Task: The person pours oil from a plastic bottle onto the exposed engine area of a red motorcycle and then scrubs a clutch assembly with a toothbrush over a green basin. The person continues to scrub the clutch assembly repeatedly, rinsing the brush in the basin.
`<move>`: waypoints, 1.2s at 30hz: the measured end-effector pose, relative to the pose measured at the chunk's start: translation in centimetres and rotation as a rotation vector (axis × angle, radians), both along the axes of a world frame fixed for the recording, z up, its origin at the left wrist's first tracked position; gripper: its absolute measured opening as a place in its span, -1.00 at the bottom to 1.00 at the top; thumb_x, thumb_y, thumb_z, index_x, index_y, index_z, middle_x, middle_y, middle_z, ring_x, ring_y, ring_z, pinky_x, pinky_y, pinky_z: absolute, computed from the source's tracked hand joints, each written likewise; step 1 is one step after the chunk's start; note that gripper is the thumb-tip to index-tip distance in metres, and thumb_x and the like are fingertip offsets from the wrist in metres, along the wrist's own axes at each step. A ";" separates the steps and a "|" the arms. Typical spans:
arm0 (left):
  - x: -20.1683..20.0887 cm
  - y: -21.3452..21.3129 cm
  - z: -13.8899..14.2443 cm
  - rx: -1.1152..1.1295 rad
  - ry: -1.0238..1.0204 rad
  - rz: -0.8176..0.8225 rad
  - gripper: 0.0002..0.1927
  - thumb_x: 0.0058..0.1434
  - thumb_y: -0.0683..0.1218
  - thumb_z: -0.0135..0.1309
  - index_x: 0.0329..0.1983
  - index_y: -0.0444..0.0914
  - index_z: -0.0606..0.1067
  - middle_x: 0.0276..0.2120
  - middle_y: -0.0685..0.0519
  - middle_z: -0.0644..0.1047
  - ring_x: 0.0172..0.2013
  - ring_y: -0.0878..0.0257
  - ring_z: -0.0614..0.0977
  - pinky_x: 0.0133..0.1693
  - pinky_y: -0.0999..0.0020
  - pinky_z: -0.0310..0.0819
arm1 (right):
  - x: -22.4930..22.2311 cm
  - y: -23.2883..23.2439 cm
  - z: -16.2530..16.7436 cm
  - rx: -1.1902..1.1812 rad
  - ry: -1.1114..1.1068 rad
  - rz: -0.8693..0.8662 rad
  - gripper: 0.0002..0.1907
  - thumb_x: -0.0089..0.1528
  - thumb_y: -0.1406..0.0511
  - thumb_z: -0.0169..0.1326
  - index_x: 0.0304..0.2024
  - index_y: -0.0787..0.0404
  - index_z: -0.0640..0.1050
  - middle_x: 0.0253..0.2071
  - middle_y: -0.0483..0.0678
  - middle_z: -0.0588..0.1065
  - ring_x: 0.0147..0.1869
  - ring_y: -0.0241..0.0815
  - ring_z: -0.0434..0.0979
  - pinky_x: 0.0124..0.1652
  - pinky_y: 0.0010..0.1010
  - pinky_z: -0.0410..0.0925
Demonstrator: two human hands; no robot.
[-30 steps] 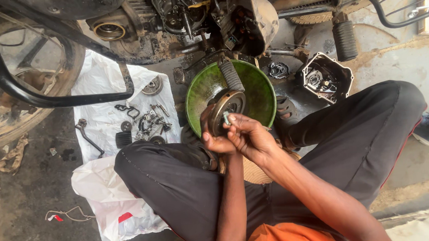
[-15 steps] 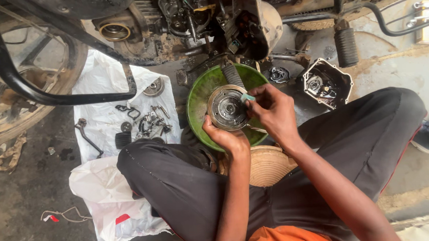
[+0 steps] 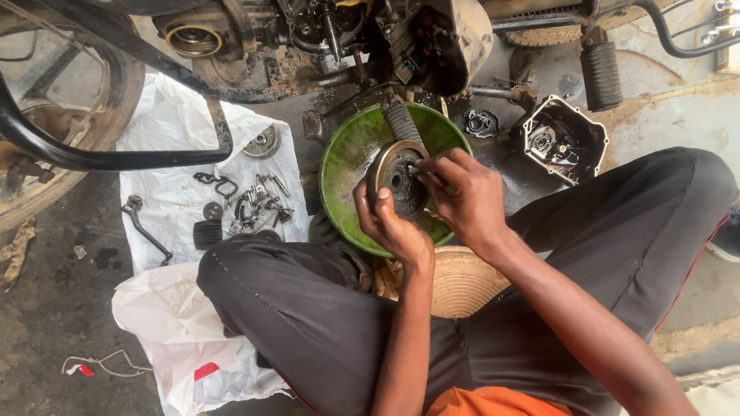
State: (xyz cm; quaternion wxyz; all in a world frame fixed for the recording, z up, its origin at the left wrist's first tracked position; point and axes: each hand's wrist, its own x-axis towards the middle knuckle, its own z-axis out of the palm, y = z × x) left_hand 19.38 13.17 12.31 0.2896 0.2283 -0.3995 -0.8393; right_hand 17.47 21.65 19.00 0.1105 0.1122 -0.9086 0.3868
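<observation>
While the left hand (image 3: 394, 223) cups a round metal clutch hub (image 3: 397, 177) from below, fingers curled up around its rim, the right hand (image 3: 464, 196) comes in from the side with its fingertips pinched together on something small at the hub's face. Can't make out what that small bit is, too tiny. The hub sits right over the green plastic basin (image 3: 346, 163), and my guess is that's so any dirt or loose bits drop into the bowl instead of onto the floor.

The person sits cross-legged on the ground right by the opened motorcycle engine (image 3: 360, 18), so everything's within arm's reach. One white plastic sheet (image 3: 172, 142) lies spread to the left, keeping a pile of small parts (image 3: 256, 201) off the dirty concrete, bolts and links mostly, too jumbled to count. One bent lever (image 3: 145, 228) lies at its edge. One engine side cover (image 3: 562, 141) rests open side up to the right of the basin, with one small sprocket (image 3: 481, 123) beside it. One black footpeg (image 3: 601, 73) sticks out above.
</observation>
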 end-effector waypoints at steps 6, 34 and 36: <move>-0.1 -0.1 -1.1 -0.124 -0.005 -0.002 -0.72 0.32 -0.13 0.00 0.01 -0.40 0.45 -0.09 -0.04 0.47 -0.09 0.22 0.49 0.00 0.30 0.43 | -0.7 0.3 -0.8 -0.206 -0.183 -0.040 -0.78 0.13 0.43 0.31 -0.15 0.24 0.70 -0.32 -0.04 0.62 -0.38 -0.32 0.61 -0.38 -0.48 0.43; -0.2 -0.1 -0.8 -0.039 -0.033 -0.010 -0.72 0.30 -0.15 -0.04 0.01 -0.40 0.46 -0.08 -0.05 0.49 -0.07 0.20 0.52 0.02 0.26 0.48 | -0.9 0.6 -1.9 -0.284 -0.163 0.018 -0.79 0.15 0.47 0.28 -0.14 0.27 0.69 -0.25 -0.03 0.62 -0.25 -0.30 0.65 -0.28 -0.48 0.48; -0.2 -0.1 -0.8 -0.038 -0.035 -0.015 -0.72 0.30 -0.14 -0.04 0.00 -0.39 0.46 -0.09 -0.05 0.49 -0.08 0.20 0.52 0.00 0.25 0.49 | -1.0 0.7 -2.3 -0.320 -0.208 0.024 -0.80 0.15 0.46 0.30 -0.15 0.26 0.69 -0.24 -0.05 0.63 -0.24 -0.32 0.65 -0.27 -0.50 0.49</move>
